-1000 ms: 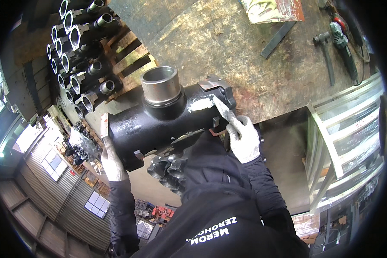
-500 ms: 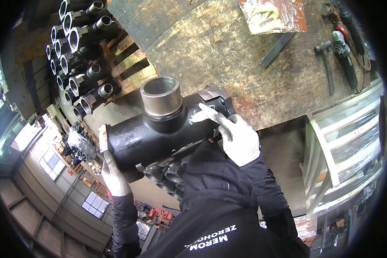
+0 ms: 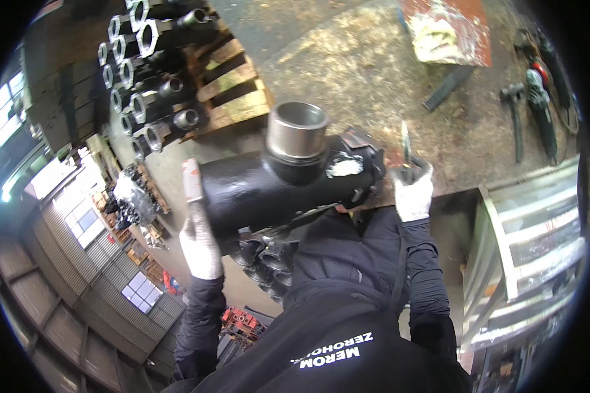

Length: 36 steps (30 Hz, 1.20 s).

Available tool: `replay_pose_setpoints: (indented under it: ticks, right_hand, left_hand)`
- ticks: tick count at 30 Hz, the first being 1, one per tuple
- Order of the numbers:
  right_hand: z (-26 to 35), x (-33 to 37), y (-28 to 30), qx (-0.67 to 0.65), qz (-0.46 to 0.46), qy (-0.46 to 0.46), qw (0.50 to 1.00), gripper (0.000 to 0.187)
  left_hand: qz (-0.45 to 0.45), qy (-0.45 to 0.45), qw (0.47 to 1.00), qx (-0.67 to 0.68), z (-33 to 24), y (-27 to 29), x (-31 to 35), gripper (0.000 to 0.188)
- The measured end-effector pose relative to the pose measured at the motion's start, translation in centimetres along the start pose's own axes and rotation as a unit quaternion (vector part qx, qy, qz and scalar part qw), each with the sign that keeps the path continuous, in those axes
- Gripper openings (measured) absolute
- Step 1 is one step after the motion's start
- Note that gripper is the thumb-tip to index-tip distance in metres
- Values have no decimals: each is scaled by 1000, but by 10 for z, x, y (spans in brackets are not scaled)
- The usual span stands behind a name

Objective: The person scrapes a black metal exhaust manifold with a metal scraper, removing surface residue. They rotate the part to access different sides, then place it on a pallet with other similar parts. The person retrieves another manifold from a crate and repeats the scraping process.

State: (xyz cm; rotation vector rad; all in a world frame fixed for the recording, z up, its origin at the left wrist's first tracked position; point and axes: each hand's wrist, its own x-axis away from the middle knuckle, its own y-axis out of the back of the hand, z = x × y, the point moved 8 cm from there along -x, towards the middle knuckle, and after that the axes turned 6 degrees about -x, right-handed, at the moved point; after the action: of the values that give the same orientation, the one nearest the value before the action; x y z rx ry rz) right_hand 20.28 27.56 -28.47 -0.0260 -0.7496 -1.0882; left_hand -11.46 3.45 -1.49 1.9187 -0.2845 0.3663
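My right hand (image 3: 414, 195) has its fingers closed around a scraper (image 3: 406, 141), blade up and clear of the black pipe (image 3: 242, 187). My left hand (image 3: 200, 247) is against the pipe's left end; its fingertips are hard to make out, so I can't tell how firmly they grip. The pipe lies by the near edge of the tabletop (image 3: 347, 72), its support hidden; I'd worry about it rolling if that hand slipped, or a knuckle smearing the white paste (image 3: 345, 166). Farther out, the frame cuts off the reddish board (image 3: 480, 54).
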Motion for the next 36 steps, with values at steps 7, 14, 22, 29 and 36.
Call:
replay_pose_setpoints:
  ticks: [7,14,22,29,36]
  right_hand:
    - [-102,-34,-56,-216,29,-132,967,49]
    - [-80,-52,-74,-174,214,-206,939,42]
    - [-108,23,-59,-406,119,-299,855,17]
    - [-96,86,-49,-329,69,-288,897,21]
    - [-52,118,5,-421,-80,-179,886,23]
  left_hand:
    - [12,-54,997,51,-3,-8,28,45]
    - [15,-91,995,23,19,-5,44,50]
    - [115,-136,984,21,24,0,44,51]
    - [107,-4,994,34,36,15,18,34]
    - [153,-98,976,120,11,21,-20,39]
